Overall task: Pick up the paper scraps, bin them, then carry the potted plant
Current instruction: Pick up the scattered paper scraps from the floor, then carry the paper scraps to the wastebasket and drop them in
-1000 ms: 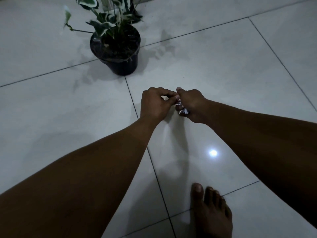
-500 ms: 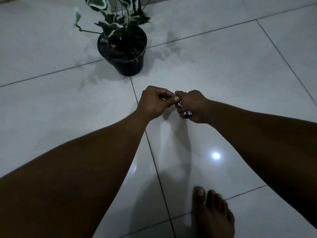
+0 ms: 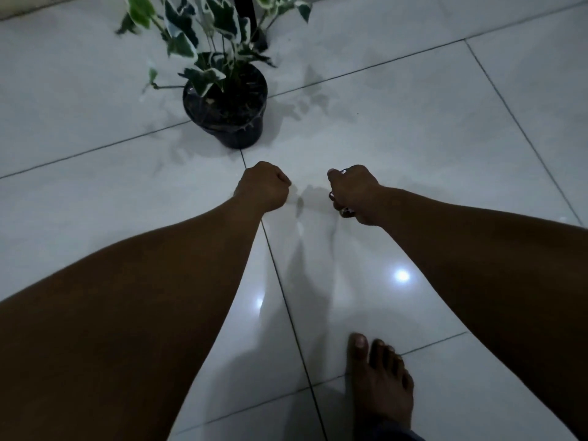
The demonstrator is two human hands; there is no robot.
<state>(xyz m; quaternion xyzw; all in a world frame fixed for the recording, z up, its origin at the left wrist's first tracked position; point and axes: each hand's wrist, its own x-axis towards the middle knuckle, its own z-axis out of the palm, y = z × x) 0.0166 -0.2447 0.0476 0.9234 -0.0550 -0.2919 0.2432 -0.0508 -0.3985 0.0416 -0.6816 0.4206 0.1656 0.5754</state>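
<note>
Above the glossy white tiled floor (image 3: 413,128), both bare arms reach forward with the hands apart. The left hand (image 3: 262,186) is curled into a fist with nothing visible inside it. The right hand (image 3: 354,194) grips small white crumpled paper scraps (image 3: 345,211), bits of which peek out at the top and bottom of the closed fingers. Just beyond the hands, the round black plastic pot (image 3: 237,128) holding a green-and-white variegated ivy plant (image 3: 203,36) stands upright on a tile joint. A bare foot (image 3: 380,383) rests on the floor near the lower edge. No readable writing or label shows anywhere.
</note>
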